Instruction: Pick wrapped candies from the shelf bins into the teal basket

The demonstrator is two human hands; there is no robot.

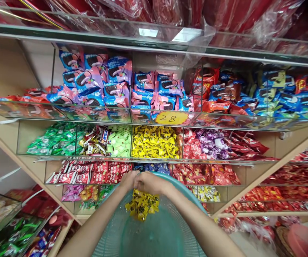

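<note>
A large green plastic basket [154,239] is below my arms at the bottom centre. Over its far rim my left hand [128,180] and my right hand [150,182] meet, their fingers curled together. Yellow wrapped candies [143,205] hang in a clump just beneath my hands, above the basket. Whatever joins the clump to my fingers is too small to make out. Beyond the hands, a shelf bin is filled with more yellow candies [155,142].
Glass-fronted shelves hold blue and pink cookie packs [89,80], green candies [59,138] and red packets [194,174]. A yellow price tag [173,118] marks the upper shelf. Plastic-wrapped red goods lie above. At the lower right is a pink basket [305,239].
</note>
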